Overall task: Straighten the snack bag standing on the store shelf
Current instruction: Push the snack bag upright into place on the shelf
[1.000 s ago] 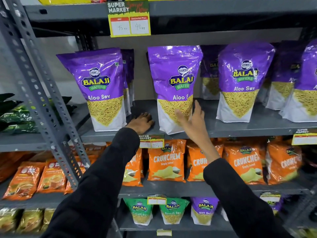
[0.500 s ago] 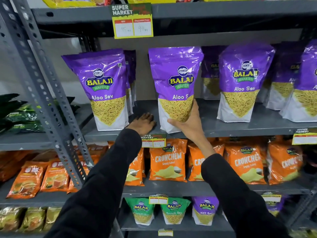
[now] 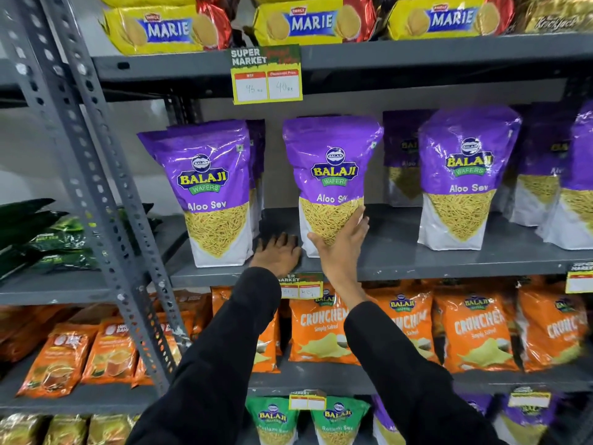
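Snack bag (image 3: 332, 168) stands upright at front of mid shelf (image 3: 417, 261). Right grip (image 3: 343, 248) released, fingers flat vs bag's lower front. Left grip (image 3: 277, 252) released, palm down on shelf just beside bag.

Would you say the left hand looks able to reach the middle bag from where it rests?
Probably yes: the left hand rests on the shelf right beside the middle bag, nothing between them.

One view only: a wide-angle camera worn on the head, facing forward and slightly down at the grey slotted-steel store shelving (image 3: 417, 263) — close and roughly square-on. The rack fills the frame — the black-sleeved arms (image 3: 224, 348) enter from the bottom edge.
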A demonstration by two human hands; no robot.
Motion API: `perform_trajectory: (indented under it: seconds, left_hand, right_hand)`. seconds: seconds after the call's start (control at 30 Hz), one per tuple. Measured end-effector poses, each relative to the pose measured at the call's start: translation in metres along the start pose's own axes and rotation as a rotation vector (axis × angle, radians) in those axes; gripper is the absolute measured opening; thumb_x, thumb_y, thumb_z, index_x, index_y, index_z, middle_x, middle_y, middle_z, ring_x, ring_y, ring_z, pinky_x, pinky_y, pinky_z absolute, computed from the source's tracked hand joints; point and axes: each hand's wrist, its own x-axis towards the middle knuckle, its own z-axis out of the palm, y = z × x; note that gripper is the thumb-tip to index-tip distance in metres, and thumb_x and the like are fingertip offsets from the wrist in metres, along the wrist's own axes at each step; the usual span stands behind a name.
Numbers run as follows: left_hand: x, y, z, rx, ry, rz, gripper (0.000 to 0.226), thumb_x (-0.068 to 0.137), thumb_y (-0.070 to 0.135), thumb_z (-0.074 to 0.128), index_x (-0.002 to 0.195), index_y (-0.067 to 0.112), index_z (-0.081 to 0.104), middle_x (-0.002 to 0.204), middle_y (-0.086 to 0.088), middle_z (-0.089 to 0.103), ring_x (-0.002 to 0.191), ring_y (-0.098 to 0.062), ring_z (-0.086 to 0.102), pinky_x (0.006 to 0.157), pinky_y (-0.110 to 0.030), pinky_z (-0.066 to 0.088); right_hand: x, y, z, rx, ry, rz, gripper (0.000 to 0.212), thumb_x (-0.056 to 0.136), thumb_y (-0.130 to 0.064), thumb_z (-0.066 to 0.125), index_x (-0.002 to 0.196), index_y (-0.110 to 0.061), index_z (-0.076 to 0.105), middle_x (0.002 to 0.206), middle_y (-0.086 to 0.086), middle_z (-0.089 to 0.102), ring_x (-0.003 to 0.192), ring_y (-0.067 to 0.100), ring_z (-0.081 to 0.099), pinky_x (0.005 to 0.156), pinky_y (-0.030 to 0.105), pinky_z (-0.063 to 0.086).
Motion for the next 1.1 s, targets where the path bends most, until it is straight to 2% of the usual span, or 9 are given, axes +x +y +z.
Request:
perform_trajectory:
  seconds: [0.23,0.37,0.53,0.7,1.1]
  left_hand:
    - [0.000,-0.003,-0.003,-0.002,-0.025,0.021,0.059,0.105,0.040,0.014,0.160,0.018,0.008,0.169,-0.006,0.004,0.156,-0.028,0.001,0.125,-0.053,0.004]
    - [0.001,-0.005,-0.005,0.029,-0.062,0.036,0.060,0.106,0.039,0.015,0.160,0.015,0.005,0.169,-0.008,0.002,0.156,-0.030,0.000,0.124,-0.054,0.004]
    - [-0.002,-0.006,-0.007,0.040,-0.092,0.058,0.059,0.106,0.040,0.014,0.160,0.017,0.002,0.169,-0.007,-0.003,0.156,-0.028,-0.005,0.125,-0.053,0.002]
    - [-0.003,-0.013,-0.005,0.077,-0.076,0.086,0.059,0.106,0.042,0.013,0.160,0.019,0.002,0.170,-0.003,-0.003,0.157,-0.024,-0.004,0.126,-0.050,0.004]
    - [-0.013,-0.008,-0.008,0.150,-0.055,0.113,0.058,0.107,0.037,0.014,0.160,0.016,0.001,0.169,-0.005,-0.001,0.156,-0.025,-0.003,0.126,-0.051,0.008]
  right_hand:
    - [0.012,-0.003,0.006,-0.020,-0.026,0.009,0.125,0.082,-0.061,0.071,0.158,-0.009,-0.013,0.162,0.031,0.004,0.151,0.048,0.009,0.116,0.060,0.026]
    - [0.011,-0.002,0.004,-0.022,-0.028,-0.010,0.124,0.081,-0.060,0.072,0.158,-0.006,-0.009,0.160,0.028,0.012,0.146,0.048,0.021,0.114,0.060,0.032]
    - [0.009,-0.003,0.000,-0.030,-0.037,-0.014,0.125,0.081,-0.055,0.075,0.158,-0.007,-0.010,0.160,0.027,0.013,0.146,0.047,0.021,0.114,0.058,0.030]
    - [0.004,-0.001,-0.002,-0.033,-0.028,-0.035,0.124,0.080,-0.056,0.075,0.158,-0.008,-0.008,0.160,0.027,0.013,0.146,0.048,0.022,0.112,0.060,0.032]
    - [0.001,-0.003,-0.008,-0.036,-0.036,-0.056,0.123,0.080,-0.061,0.072,0.159,-0.009,-0.007,0.158,0.023,0.017,0.144,0.043,0.027,0.109,0.057,0.039]
